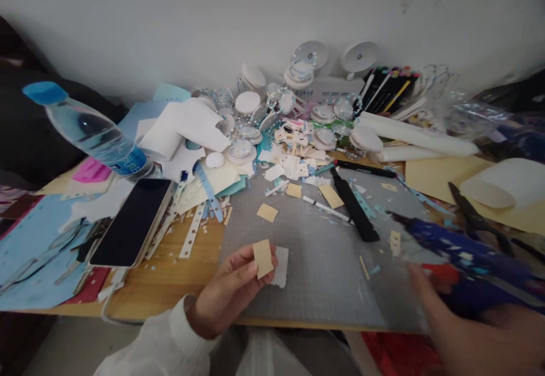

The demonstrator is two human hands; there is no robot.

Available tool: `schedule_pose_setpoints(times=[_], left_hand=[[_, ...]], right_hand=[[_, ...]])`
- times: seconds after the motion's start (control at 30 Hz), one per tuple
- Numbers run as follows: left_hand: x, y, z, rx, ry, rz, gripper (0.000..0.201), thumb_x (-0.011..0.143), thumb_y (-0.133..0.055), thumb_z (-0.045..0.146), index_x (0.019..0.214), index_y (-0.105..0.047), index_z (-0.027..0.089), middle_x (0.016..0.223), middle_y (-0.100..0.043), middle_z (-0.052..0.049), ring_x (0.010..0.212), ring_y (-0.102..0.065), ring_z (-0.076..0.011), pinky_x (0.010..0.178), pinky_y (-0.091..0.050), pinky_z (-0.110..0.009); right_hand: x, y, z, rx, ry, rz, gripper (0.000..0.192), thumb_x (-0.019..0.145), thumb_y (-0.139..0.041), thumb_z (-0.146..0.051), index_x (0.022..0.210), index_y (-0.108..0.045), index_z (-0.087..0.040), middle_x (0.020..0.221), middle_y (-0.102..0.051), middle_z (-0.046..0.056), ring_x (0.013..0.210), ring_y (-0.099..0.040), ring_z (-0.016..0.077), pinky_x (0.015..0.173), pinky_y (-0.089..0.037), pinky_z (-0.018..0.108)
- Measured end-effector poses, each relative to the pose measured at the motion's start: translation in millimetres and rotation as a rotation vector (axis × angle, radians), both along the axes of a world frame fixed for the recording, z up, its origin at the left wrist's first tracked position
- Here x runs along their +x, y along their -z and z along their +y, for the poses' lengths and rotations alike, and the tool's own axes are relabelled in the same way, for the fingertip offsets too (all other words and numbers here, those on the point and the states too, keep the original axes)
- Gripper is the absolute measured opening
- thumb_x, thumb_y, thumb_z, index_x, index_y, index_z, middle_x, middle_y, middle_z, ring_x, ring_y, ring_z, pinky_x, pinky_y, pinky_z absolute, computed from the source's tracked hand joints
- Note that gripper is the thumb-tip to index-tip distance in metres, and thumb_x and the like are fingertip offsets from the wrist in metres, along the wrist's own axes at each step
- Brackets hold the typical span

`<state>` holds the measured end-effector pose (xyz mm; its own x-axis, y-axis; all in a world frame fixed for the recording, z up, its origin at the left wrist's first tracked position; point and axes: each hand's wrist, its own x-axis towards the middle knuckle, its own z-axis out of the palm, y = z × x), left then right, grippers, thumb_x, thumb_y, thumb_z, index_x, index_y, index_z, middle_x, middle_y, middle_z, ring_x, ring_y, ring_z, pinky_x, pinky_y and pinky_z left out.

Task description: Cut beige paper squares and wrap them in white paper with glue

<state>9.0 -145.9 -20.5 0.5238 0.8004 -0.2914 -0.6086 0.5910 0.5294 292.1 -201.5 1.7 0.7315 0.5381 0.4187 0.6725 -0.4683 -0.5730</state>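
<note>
My left hand [236, 285] pinches a small tan piece of card [263, 258] between thumb and fingers, above the grey cutting mat [315, 291]. Behind those fingers a white paper piece [281, 267] shows; whether it is held or lying flat I cannot tell. At the right, my right hand [472, 325], smeared by motion, is wrapped round a blue hot glue gun [451, 245], with a finger by its red trigger [440, 274]. The gun's nozzle points left over the mat. More tan squares [267, 212] lie beyond my left hand.
A black cutter [353, 205] and a white pen [327, 210] lie on the mat. Scissors [477, 211] sit at the right by a paper roll [506, 183]. Leftward are a phone [134, 222] and a water bottle [93, 134]. Paper cutouts [293, 143] and ribbon spools pile up behind.
</note>
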Motion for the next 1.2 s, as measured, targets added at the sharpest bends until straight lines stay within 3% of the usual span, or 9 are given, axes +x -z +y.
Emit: schedule_pose_setpoints(times=[0.07, 0.17, 0.27, 0.4, 0.73, 0.93, 1.2], left_hand=[[0, -0.1, 0, 0.019, 0.005, -0.001, 0.033, 0.074, -0.077, 0.029, 0.104, -0.071, 0.016, 0.093, -0.067, -0.006, 0.087, -0.059, -0.0125, 0.079, -0.046, -0.019], [1, -0.7, 0, 0.008, 0.0, 0.016, 0.033, 0.074, -0.077, 0.031, 0.103, -0.071, 0.015, 0.093, -0.067, -0.006, 0.086, -0.058, -0.0126, 0.079, -0.046, -0.02], [1, -1.8, 0, -0.009, -0.005, 0.026, 0.03, 0.076, -0.074, 0.034, 0.1, -0.072, 0.016, 0.09, -0.066, -0.006, 0.083, -0.058, -0.0125, 0.077, -0.045, -0.021], [1, -2.7, 1, 0.002, 0.013, 0.03, 0.03, 0.078, -0.072, 0.035, 0.1, -0.072, 0.015, 0.087, -0.066, -0.007, 0.079, -0.057, -0.0125, 0.075, -0.045, -0.021], [2, -9.1, 3, -0.01, 0.065, 0.067, 0.033, 0.071, -0.079, 0.027, 0.101, -0.072, 0.019, 0.091, -0.068, -0.004, 0.086, -0.059, -0.0141, 0.084, -0.043, -0.025], [2, -8.9, 3, -0.015, 0.063, 0.123, 0.033, 0.068, -0.081, 0.029, 0.098, -0.073, 0.022, 0.104, -0.066, -0.003, 0.083, -0.058, -0.0132, 0.083, -0.044, -0.026], [2, -8.0, 4, 0.005, 0.076, 0.173, 0.035, 0.064, -0.083, 0.032, 0.096, -0.072, 0.022, 0.095, -0.065, -0.001, 0.077, -0.052, -0.0105, 0.073, -0.041, -0.021]], right_hand=[[-29, 4.4, 5, -0.026, -0.055, 0.031, 0.034, 0.056, -0.072, -0.048, 0.046, -0.051, -0.023, 0.038, -0.048, 0.001, 0.044, -0.056, 0.0252, 0.048, -0.045, 0.036], [-59, 20.3, 12, 0.07, -0.344, 0.018, 0.027, 0.065, -0.066, -0.041, 0.05, -0.054, -0.022, 0.041, -0.053, 0.0, 0.039, -0.054, 0.0188, 0.043, -0.046, 0.031], [-70, 35.3, 15, 0.185, -0.576, -0.09, 0.015, 0.07, -0.064, -0.032, 0.061, -0.057, -0.022, 0.051, -0.058, 0.0, 0.046, -0.056, 0.0185, 0.047, -0.048, 0.031], [-70, 41.4, 16, 0.218, -0.709, -0.035, 0.008, 0.073, -0.063, -0.021, 0.078, -0.058, -0.021, 0.067, -0.061, 0.0, 0.058, -0.06, 0.0178, 0.053, -0.05, 0.03], [-67, 37.0, 16, 0.178, -0.836, -0.036, 0.014, 0.071, -0.061, -0.017, 0.083, -0.056, -0.021, 0.075, -0.06, 0.001, 0.066, -0.06, 0.0167, 0.057, -0.051, 0.029], [-66, 39.8, 14, 0.167, -0.844, 0.017, 0.017, 0.072, -0.062, -0.017, 0.086, -0.057, -0.022, 0.076, -0.061, 0.001, 0.068, -0.061, 0.0171, 0.059, -0.051, 0.03], [-68, 33.9, 17, 0.152, -0.854, -0.007, 0.014, 0.072, -0.061, -0.019, 0.084, -0.055, -0.022, 0.071, -0.06, 0.0, 0.061, -0.061, 0.0161, 0.053, -0.051, 0.028]])
